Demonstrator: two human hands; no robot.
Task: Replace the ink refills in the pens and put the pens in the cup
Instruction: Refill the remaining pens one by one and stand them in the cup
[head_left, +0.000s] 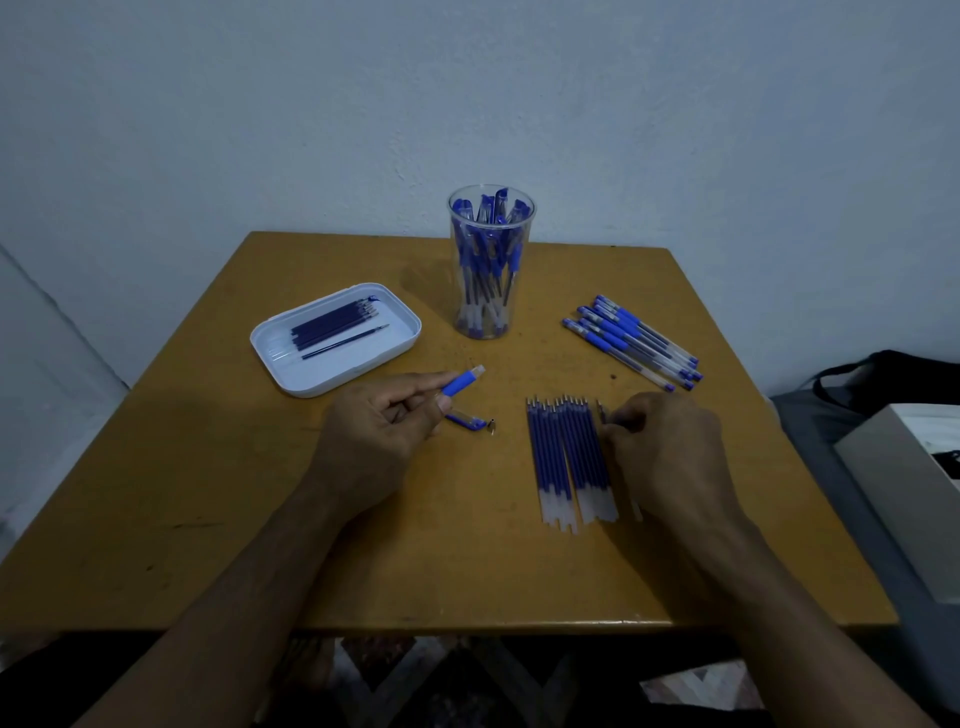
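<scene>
My left hand grips an empty pen barrel with a blue grip, its open end pointing up and right. Just below it on the table lie the pen's blue cap and a small metal tip. My right hand pinches one refill at the right edge of a row of new blue refills. A clear cup at the table's back holds several blue pens. Several more pens lie in a pile at the right.
A white tray at the left holds several dark used refills. The wooden table ends just in front of my forearms. A dark bag and a pale box sit off the table's right side.
</scene>
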